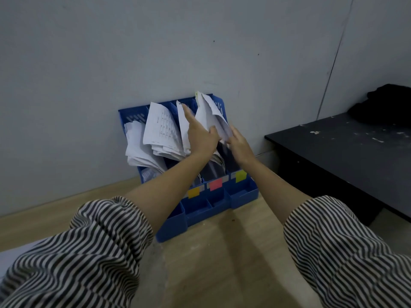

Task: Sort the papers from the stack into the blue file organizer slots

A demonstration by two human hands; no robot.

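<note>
The blue file organizer (pixel 242 194) leans against the grey wall, its upright slots stuffed with white papers (pixel 155 130). My left hand (pixel 200 136) reaches into the middle slots with straight fingers laid against the sheets there, its thumb touching a folded bundle of papers (pixel 209 114) in the rightmost slot. My right hand (pixel 240 143) pinches that bundle at its lower corner. Orange (pixel 194 192), red (pixel 215 184) and yellow (pixel 240 176) sticky labels mark the slot fronts. A pale paper edge (pixel 13 256) shows at the lower left, mostly hidden by my striped sleeve.
A black table (pixel 333 152) stands to the right with a black cloth bundle (pixel 387 103) on it. The organizer rests on a light wooden surface (pixel 222 263). Small front compartments of the organizer face me.
</note>
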